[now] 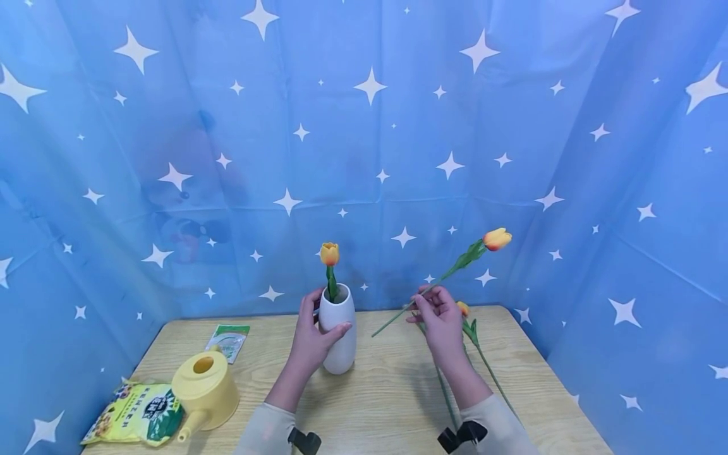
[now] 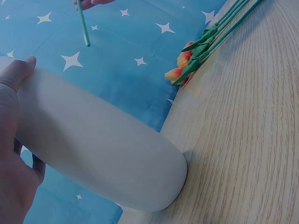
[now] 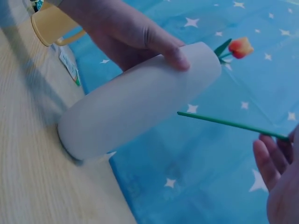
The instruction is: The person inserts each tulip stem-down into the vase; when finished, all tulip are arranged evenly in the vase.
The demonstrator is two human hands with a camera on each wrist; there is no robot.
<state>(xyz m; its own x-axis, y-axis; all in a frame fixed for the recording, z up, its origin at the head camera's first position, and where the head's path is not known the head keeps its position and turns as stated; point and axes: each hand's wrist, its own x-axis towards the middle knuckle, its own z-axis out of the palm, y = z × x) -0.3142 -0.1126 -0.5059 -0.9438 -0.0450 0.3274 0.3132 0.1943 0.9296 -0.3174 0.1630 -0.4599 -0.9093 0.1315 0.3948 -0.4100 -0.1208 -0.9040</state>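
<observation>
My left hand [image 1: 308,341] grips a white vase [image 1: 341,341] near its top, thumb across the front and fingers round the far side. The vase stands upright on the table, with one orange-yellow tulip [image 1: 329,254] in its mouth. To the right, my right hand [image 1: 445,330] pinches the green stem of a second tulip [image 1: 497,239] above the table. That tulip slants, its bloom up and right, its bare stem end pointing down toward the vase and apart from it. Several more tulips [image 2: 201,50] lie on the table, partly hidden behind my right arm in the head view.
A yellow watering can [image 1: 206,392] stands at the left of the wooden table [image 1: 370,411]. Beside it lie a yellow-green printed bag [image 1: 136,414] and, further back, a small green-and-white packet [image 1: 230,341]. A blue star-patterned curtain [image 1: 364,158] hangs behind the table.
</observation>
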